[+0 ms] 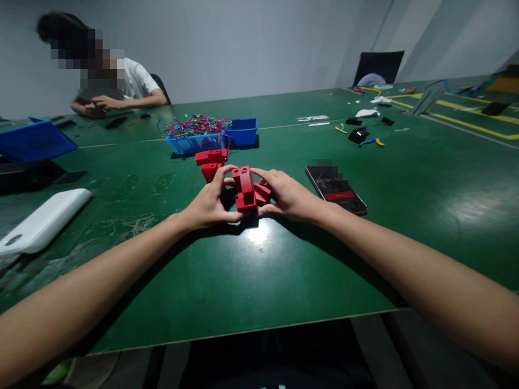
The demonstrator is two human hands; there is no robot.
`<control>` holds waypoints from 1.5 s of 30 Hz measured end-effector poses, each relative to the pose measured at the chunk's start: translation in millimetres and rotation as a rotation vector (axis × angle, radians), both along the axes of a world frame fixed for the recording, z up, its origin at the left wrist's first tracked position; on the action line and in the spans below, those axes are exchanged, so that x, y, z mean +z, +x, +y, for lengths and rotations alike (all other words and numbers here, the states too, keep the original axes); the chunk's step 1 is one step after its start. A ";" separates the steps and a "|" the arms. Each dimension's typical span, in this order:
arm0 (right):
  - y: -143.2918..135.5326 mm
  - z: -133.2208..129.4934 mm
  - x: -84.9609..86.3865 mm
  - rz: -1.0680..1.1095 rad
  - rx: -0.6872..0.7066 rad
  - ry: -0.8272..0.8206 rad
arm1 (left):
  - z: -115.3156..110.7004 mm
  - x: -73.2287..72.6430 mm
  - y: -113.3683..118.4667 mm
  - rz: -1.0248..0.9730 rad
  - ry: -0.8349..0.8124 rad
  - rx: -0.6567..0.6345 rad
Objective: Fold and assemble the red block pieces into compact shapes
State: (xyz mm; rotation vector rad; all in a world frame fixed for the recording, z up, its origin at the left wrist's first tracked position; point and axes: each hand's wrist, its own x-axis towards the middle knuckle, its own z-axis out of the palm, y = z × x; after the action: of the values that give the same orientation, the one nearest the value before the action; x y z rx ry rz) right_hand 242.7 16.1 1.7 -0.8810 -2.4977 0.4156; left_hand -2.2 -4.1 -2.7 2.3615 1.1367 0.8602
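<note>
A red block (pixel 245 189) with small holes in its top end stands between my two hands. My left hand (pixel 208 202) grips it from the left, index finger near its top and thumb near its lower edge. From the right, my right hand (pixel 286 197) closes on the same block, its index fingertip at the upper corner and its thumb low down. Another red piece (pixel 263 193) shows behind the block, beside my right fingers; whether they touch it I cannot tell. Just beyond my left hand lie two more red blocks, one farther (pixel 211 156) and one nearer (pixel 211 172).
Past the red blocks, a blue bin (pixel 197 145) holds tangled wires beside a smaller blue bin (pixel 244 133). A phone (pixel 336 189) lies to the right. A white case (pixel 46 220) is at left. Pliers (pixel 372 142) and scraps lie farther back. Another person (pixel 135 81) sits across the table.
</note>
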 end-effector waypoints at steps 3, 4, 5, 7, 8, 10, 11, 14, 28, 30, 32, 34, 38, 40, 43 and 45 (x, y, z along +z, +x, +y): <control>-1.2 -3.4 3.3 -0.047 -0.056 -0.053 | -0.1 0.6 0.2 0.012 0.017 0.018; -1.8 -5.0 4.8 -0.071 -0.080 -0.064 | -0.2 0.8 0.4 0.011 0.023 0.022; -2.4 -6.9 6.4 -0.095 -0.103 -0.069 | -0.2 0.9 0.7 0.010 0.026 0.023; -3.8 -10.8 10.0 -0.145 -0.149 -0.074 | -0.1 0.9 1.2 0.003 0.031 0.019; -4.2 -12.5 11.7 -0.169 -0.172 -0.077 | 0.0 0.8 1.4 -0.001 0.033 0.015; -4.3 -15.1 14.7 -0.215 -0.215 -0.086 | 0.4 0.6 1.9 -0.014 0.041 0.011; -3.8 -15.8 15.9 -0.237 -0.233 -0.090 | 0.5 0.5 2.2 -0.021 0.044 0.011; -1.1 -16.3 17.0 -0.271 -0.266 -0.089 | 0.5 0.9 3.1 -0.029 0.055 0.019; -20.3 -9.8 15.3 0.921 -0.379 -0.948 | 3.6 -1.4 -1.7 -0.045 0.015 -0.033; -20.9 -10.3 18.2 0.995 -0.338 -1.059 | 4.1 -1.6 -2.4 -0.052 0.012 -0.050; -20.7 -10.9 17.6 1.007 -0.313 -1.089 | 4.6 -1.7 -2.8 -0.054 0.004 -0.060; -20.3 -10.8 14.0 1.006 -0.300 -1.068 | 4.7 -1.7 -2.9 -0.052 -0.004 -0.059; -20.4 -9.8 4.9 0.993 -0.281 -0.988 | 3.3 -0.6 -2.4 -0.045 -0.004 -0.047; -20.6 -9.3 2.4 0.966 -0.290 -0.960 | 2.1 0.2 -2.0 -0.042 -0.006 -0.047; -20.3 -8.4 1.3 0.952 -0.301 -0.934 | 0.9 0.9 -1.5 -0.039 -0.005 -0.053; -19.7 -7.5 1.5 0.978 -0.285 -0.938 | 0.9 0.8 -1.3 -0.036 0.001 -0.054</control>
State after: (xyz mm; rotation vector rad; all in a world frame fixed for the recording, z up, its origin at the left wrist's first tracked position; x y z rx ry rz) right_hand 223.0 8.6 3.2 -0.9725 -1.1980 1.5284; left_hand -3.4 -3.2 -1.9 2.3569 1.0541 0.8807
